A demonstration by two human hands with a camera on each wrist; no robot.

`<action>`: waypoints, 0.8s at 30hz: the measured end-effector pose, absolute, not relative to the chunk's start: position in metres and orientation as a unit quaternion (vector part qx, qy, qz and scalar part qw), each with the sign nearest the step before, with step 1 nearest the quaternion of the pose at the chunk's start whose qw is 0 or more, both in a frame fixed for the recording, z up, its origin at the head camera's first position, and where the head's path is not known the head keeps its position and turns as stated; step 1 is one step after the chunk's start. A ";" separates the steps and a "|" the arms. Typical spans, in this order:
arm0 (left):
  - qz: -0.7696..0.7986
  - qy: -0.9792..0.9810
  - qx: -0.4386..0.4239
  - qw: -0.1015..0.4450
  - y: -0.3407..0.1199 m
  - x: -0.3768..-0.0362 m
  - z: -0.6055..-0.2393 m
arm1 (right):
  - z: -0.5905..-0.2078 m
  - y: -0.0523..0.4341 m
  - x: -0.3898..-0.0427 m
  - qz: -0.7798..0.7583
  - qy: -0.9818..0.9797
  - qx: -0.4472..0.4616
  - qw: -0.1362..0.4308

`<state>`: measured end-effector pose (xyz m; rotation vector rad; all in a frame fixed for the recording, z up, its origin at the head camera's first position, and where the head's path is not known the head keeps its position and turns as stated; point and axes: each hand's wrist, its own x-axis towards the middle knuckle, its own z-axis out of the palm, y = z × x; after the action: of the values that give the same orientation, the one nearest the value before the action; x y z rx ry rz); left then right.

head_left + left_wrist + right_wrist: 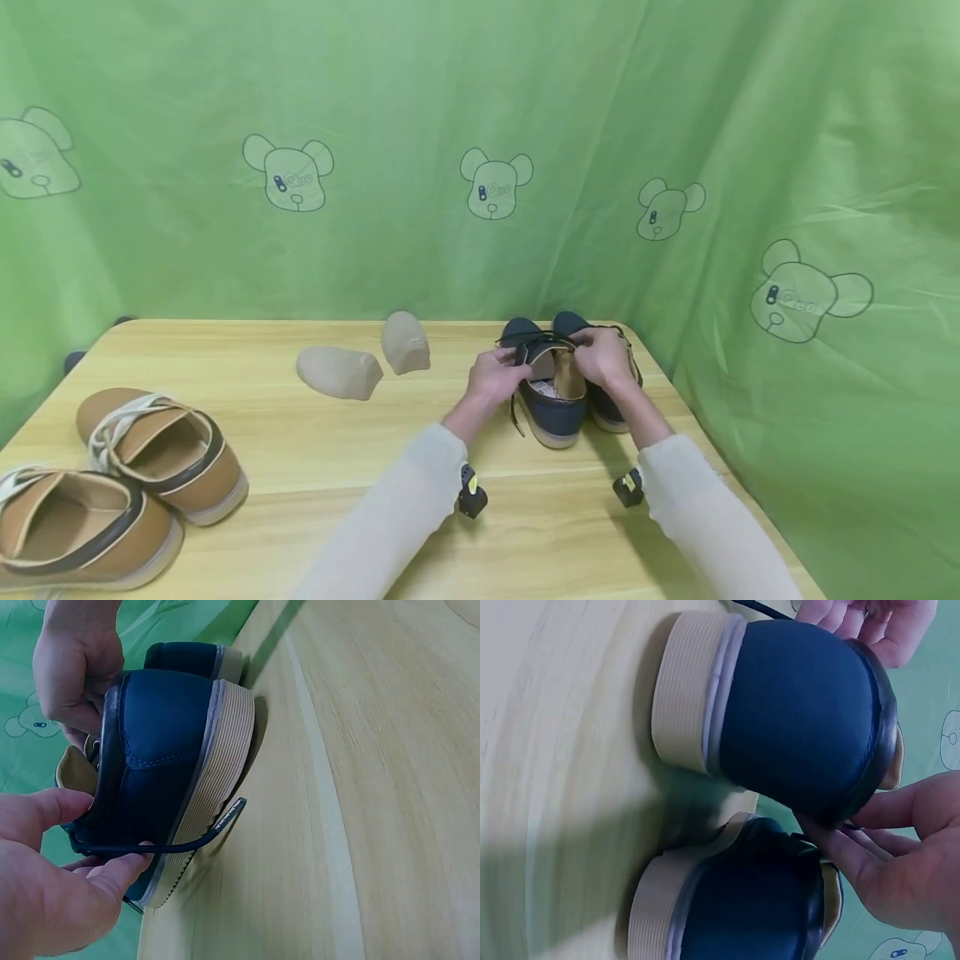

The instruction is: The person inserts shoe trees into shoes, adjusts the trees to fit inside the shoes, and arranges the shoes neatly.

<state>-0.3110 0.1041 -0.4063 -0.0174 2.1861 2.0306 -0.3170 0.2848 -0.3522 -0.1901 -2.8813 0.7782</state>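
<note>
A pair of navy shoes stands at the table's far right. My left hand (497, 373) and right hand (600, 357) are both at the opening of the nearer navy shoe (553, 407). In the left wrist view my left thumb and fingers (120, 871) pinch a dark lace (196, 838) that runs past the shoe's ribbed cream sole (214, 772). In the right wrist view my right fingers (855, 851) pinch a bit of dark lace at the heel collar of that shoe (802, 712). The second navy shoe (757, 907) stands right beside it.
Two beige shoe inserts (339, 372) (405, 342) lie mid-table towards the back. A pair of tan shoes (161, 450) (75, 525) sits at the front left. A green printed cloth (480, 125) walls in the wooden table (315, 467) at the back and right.
</note>
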 end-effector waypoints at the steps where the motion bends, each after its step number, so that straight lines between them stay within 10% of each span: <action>1: 0.678 0.731 -0.005 0.078 0.105 -0.311 -0.406 | -0.352 0.286 -0.317 0.253 -0.963 -0.057 0.079; 24: 0.658 0.749 0.000 0.082 0.122 -0.307 -0.412 | -0.351 0.301 -0.316 0.208 -0.965 -0.059 0.149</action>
<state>-0.3069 0.1223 -0.4117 -0.0002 2.2366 1.9647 -0.3160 0.3014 -0.3507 -0.1704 -2.7739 0.5974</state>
